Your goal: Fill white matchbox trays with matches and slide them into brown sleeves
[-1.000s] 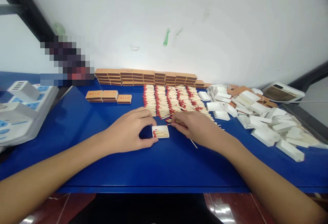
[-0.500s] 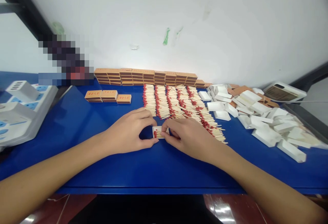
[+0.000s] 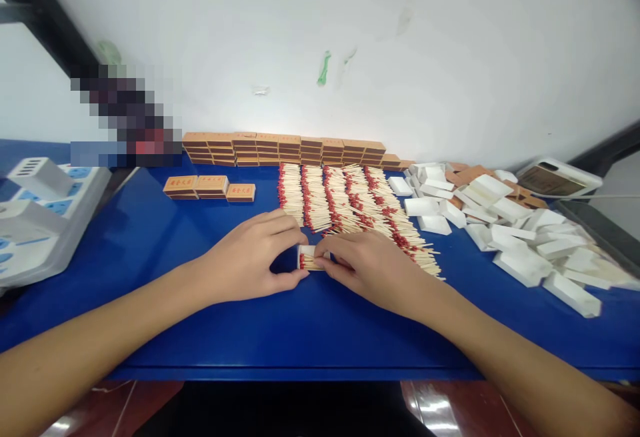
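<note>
A small white matchbox tray (image 3: 306, 249) lies on the blue table, partly hidden by my fingers. My left hand (image 3: 253, 253) grips its left end between thumb and fingers. Inside the tray lie several loose matches (image 3: 309, 263), their red heads to the left. My right hand (image 3: 373, 267) is closed, thumb and index fingertips together at the matches over the tray's right half. Just beyond both hands, red-headed matches (image 3: 316, 200) are spread in rows.
Filled-looking matchboxes (image 3: 280, 150) are stacked along the wall, with three more boxes (image 3: 197, 187) in front at left. White trays (image 3: 515, 250) and brown sleeves (image 3: 473, 175) are heaped at right, near a phone (image 3: 557, 178). A power strip (image 3: 60, 223) stands far left.
The matches in the tray now lie straighter and lower, with their heads more evenly at the left end. Both hands stay nearly in place.
</note>
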Demonstrator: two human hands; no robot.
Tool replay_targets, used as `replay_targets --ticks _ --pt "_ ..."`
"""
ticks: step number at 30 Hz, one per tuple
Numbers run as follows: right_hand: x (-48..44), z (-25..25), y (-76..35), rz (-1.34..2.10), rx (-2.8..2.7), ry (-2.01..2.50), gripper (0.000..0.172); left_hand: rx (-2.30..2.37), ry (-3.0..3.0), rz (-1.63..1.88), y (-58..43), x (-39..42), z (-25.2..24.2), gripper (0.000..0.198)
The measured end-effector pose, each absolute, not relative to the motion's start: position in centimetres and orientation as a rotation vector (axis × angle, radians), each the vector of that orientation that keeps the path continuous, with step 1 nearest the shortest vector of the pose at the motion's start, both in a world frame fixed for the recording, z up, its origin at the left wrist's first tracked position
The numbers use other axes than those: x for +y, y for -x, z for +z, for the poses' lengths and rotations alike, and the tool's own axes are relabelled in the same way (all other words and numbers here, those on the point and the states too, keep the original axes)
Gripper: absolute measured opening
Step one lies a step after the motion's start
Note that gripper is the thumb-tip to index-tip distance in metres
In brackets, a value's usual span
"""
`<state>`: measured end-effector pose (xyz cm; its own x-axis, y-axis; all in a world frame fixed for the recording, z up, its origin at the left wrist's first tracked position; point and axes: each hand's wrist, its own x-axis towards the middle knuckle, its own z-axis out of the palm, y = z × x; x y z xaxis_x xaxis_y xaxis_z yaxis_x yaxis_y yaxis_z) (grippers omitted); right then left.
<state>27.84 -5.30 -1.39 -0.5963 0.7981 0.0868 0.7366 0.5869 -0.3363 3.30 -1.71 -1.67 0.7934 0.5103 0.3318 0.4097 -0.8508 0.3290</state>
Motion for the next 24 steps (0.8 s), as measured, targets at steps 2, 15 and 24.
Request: replay_targets --ticks 2,15,24 --pt "-5.28 -1.39 -27.98 0.363 -2.58 1.275 0.016 0.725 -2.743 0.597 -3.31 -1.72 -1.65 0.017" --pt "-5.35 -1.66 -28.1 0.357 -2.57 1.241 0.021 0.706 -2.743 0.583 -3.15 -1.62 -1.7 0.022" --pt "-5.61 -1.32 -28.56 0.326 -2.471 1.211 0.021 0.733 -2.753 0.567 -2.91 -1.42 -1.55 0.021"
